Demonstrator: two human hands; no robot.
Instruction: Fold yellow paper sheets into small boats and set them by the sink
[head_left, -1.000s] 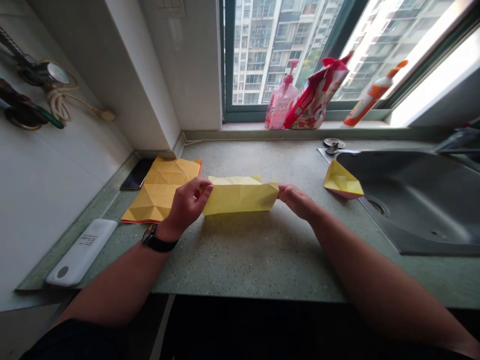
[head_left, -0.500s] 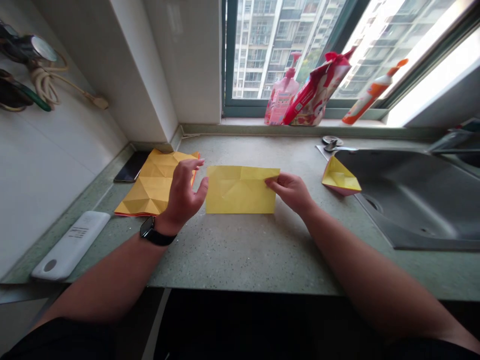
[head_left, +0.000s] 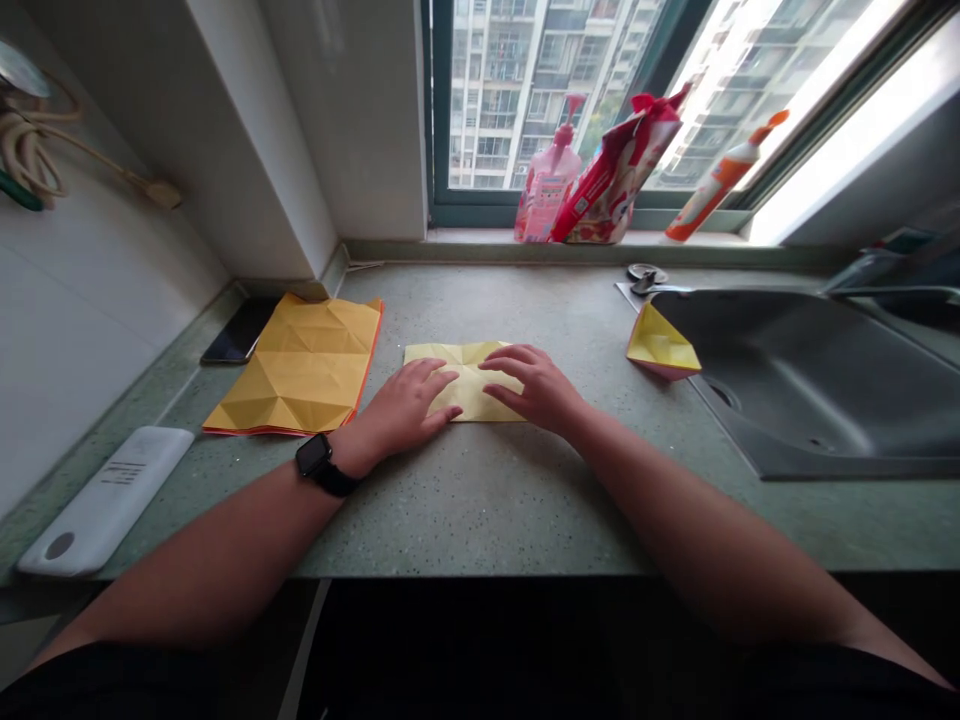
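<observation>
A pale yellow sheet of creased paper (head_left: 471, 392) lies flat on the counter in front of me, both ends partly covered by my hands. My left hand (head_left: 409, 405), with a black watch (head_left: 321, 462) on its wrist, rests over the sheet's left part, fingers spread. From the other side my right hand (head_left: 541, 388) lies over the right part, its fingers apart and pointing left. Neither hand grips the paper. Further left is a stack of creased orange-yellow paper (head_left: 300, 365).
A folded yellow paper piece (head_left: 663, 346) stands by the sink (head_left: 847, 400) on the right. At left are a dark phone (head_left: 238, 332) and a white power bank (head_left: 109, 500). A pink pump bottle (head_left: 547, 190), a red bag (head_left: 619, 180) and an orange-white bottle (head_left: 720, 185) line the windowsill.
My right hand has let go of the paper's right edge and moved left over it. My left hand has come right onto the sheet, which now lies flat and shows a paler face.
</observation>
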